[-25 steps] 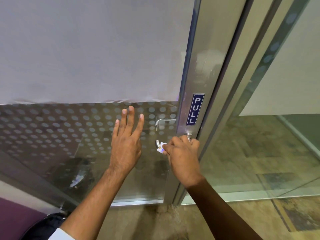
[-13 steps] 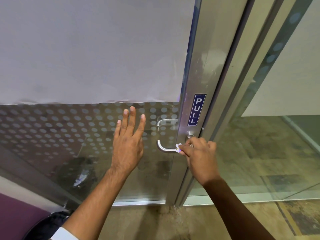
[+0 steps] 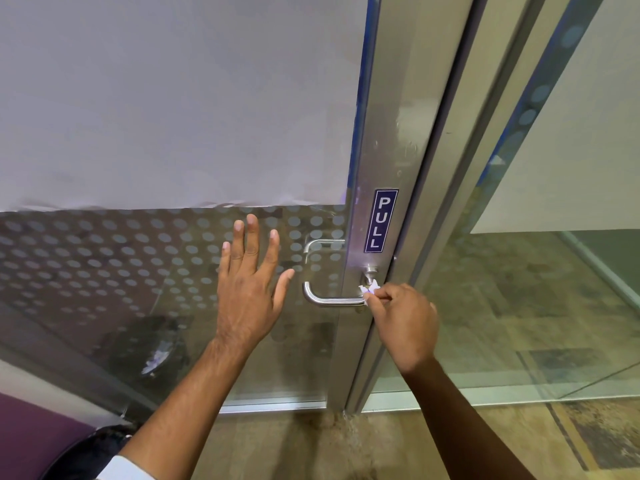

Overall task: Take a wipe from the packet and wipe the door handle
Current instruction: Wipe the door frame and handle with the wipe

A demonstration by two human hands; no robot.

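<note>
Hands are working at a glass door, one bracing, one wiping.

Nearest, the right hand (image 3: 403, 322) is pinching a small crumpled wipe (image 3: 368, 290) between closed fingertips, pressing it against the door handle (image 3: 330, 299) where the lever is meeting its stem on the metal door frame (image 3: 384, 161). The left hand (image 3: 247, 289) is resting open, fingers spread flat on the dotted glass (image 3: 138, 258) just beside the handle. Above, a PULL sign (image 3: 381, 220) is sitting on the frame. The wipe is looking scrunched very small, so bare fingertips may be rubbing the metal, or it may be slipping free and dropping.
</note>
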